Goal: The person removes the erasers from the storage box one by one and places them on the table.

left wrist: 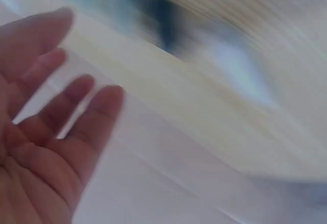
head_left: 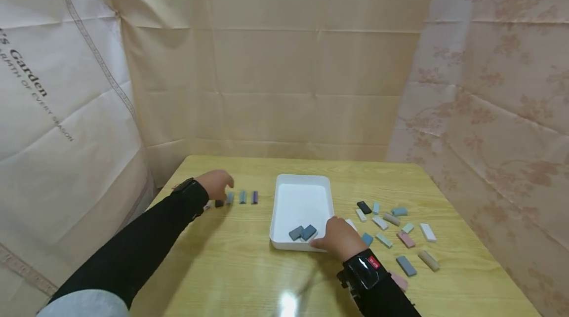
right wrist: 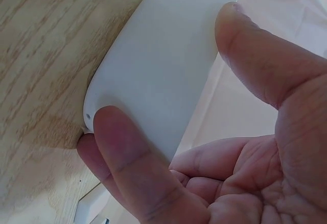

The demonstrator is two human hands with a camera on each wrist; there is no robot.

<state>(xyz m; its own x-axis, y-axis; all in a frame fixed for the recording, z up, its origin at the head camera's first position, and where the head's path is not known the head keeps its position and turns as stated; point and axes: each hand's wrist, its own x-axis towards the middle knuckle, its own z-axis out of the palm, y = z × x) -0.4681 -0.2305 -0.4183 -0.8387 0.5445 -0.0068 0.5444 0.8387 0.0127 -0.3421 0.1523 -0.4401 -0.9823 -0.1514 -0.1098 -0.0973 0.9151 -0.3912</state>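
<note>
My left hand [head_left: 216,183] hangs over the left end of a row of small blocks, its fingers loosely bent and holding nothing in the left wrist view. In the row are a black block [head_left: 219,203], a light blue block [head_left: 229,198], a teal block [head_left: 242,197] and a purple block [head_left: 255,197]; a pale one is partly behind the wrist. My right hand [head_left: 342,239] holds the near right corner of a white tray [head_left: 302,178], with thumb at the rim and fingers against the outer wall [right wrist: 153,65]. Two blue-grey blocks [head_left: 295,233] lie inside near the front.
Several loose blocks lie scattered right of the tray, among them a black block [head_left: 364,207], a white block [head_left: 427,232], a pink block [head_left: 406,239], a tan block [head_left: 428,260] and a slate-blue block [head_left: 406,265]. Cloth sheets [head_left: 266,60] hang around the wooden table [head_left: 213,277].
</note>
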